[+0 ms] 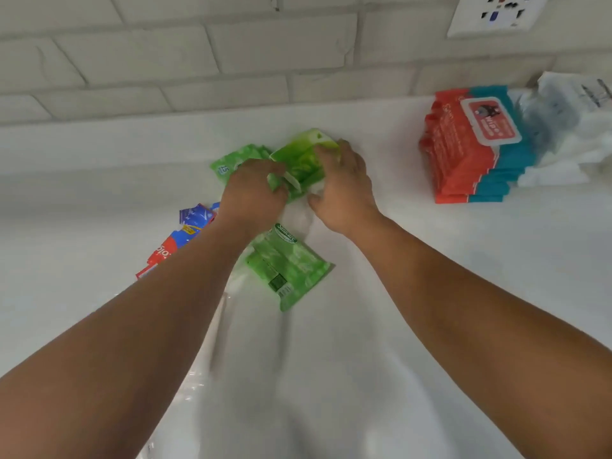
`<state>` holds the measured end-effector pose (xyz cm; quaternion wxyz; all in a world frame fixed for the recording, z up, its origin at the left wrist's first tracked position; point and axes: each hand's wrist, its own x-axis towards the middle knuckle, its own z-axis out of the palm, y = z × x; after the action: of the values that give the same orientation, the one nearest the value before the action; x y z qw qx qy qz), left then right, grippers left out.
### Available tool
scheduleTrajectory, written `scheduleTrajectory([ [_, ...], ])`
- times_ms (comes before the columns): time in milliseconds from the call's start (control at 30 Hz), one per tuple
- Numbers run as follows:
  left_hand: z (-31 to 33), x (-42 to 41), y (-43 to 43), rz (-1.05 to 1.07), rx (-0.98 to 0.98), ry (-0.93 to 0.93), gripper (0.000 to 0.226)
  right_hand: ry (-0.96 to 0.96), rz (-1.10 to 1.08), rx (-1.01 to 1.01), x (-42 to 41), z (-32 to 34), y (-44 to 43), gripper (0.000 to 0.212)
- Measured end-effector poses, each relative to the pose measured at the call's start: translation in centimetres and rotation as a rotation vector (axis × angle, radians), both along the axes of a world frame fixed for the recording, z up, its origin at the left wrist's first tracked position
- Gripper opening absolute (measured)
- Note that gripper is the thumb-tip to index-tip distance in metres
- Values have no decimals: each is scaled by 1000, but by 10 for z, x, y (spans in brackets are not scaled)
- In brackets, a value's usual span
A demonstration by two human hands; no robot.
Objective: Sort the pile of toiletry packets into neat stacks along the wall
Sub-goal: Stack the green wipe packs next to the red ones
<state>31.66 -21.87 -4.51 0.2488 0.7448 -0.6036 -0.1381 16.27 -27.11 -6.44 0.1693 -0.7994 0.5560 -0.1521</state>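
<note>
Red-and-teal stack (470, 154) stands finished by the wall; both hands' fingers (331, 154) grip a green packet (299, 160), while loose green packet (288, 263) and sachets (178, 236) remain unsorted.

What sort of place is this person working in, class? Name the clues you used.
Probably a home counter, perhaps kitchen or bathroom. Clues: a smooth white countertop set against a white brick-tile wall, a wall socket above it, and wipes packs stacked by the wall.

Green, blue-red and red-teal packets on white counter

Green packets (299, 160) bunch mid-frame; another green one (288, 265) lies flat below; blue-red sachets (180, 235) left; red-teal stack (470, 150) upper right.
</note>
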Motion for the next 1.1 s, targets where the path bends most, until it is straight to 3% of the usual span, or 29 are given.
scheduleTrajectory([
  [133,-9,13,-39,-45,70,68,42,-62,-42,121,14,-7,-24,95],
  [233,-11,15,-49,-29,72,132,56,-107,-66,44,16,-10,-23,67],
  [300,-11,19,-51,-7,69,176,50,-165,-104,-13,16,-10,-19,54],
  [400,-8,18,-47,16,84,290,42,-292,-140,-6,12,-4,-11,46],
  [500,-5,13,-38,28,128,526,41,-388,-142,-18,8,8,0,45],
  [567,-2,11,-25,-25,150,598,58,-353,-90,-37,2,17,10,50],
  [633,-1,10,-11,-121,165,542,76,-239,3,-36,-12,22,20,56],
  [767,-4,-1,11,-213,100,541,50,-119,102,-36,-51,28,40,43],
  [967,2,-49,27,-389,107,614,18,-338,-57,292,-119,27,86,11],
  [1033,3,-72,33,-460,207,624,17,-345,-66,332,-135,22,103,12],
  [1100,1,-96,37,-487,310,569,24,-335,-86,356,-148,17,115,27],
])
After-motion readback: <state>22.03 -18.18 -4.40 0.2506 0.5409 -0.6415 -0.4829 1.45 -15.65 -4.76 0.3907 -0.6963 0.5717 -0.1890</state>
